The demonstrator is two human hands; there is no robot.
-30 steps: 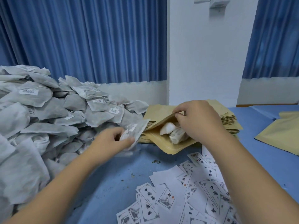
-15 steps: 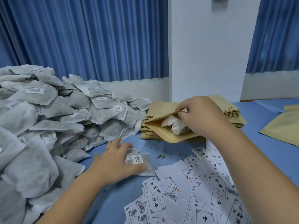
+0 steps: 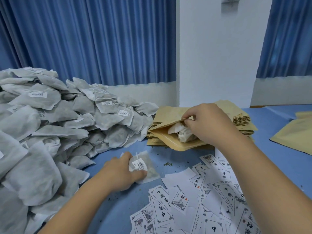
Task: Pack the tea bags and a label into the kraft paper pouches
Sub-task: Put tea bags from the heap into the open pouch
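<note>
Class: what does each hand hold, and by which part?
The left hand grips a grey mesh tea bag by its left side; the right hand pinches the upper lip of the open brown kraft paper pouch.

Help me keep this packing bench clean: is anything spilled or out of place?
Yes. Small dark crumbs, likely spilled tea, lie on the blue table beside the tea bag the left hand holds. The labels lie scattered, not stacked.

Blue counter [image 3: 177, 157]: tea bag heap [image 3: 67, 125] piled at left, pouch stack [image 3: 243, 120] set far centre, labels [image 3: 211, 200] scattered near right, loose pouch [image 3: 295, 137] laid far right.
</note>
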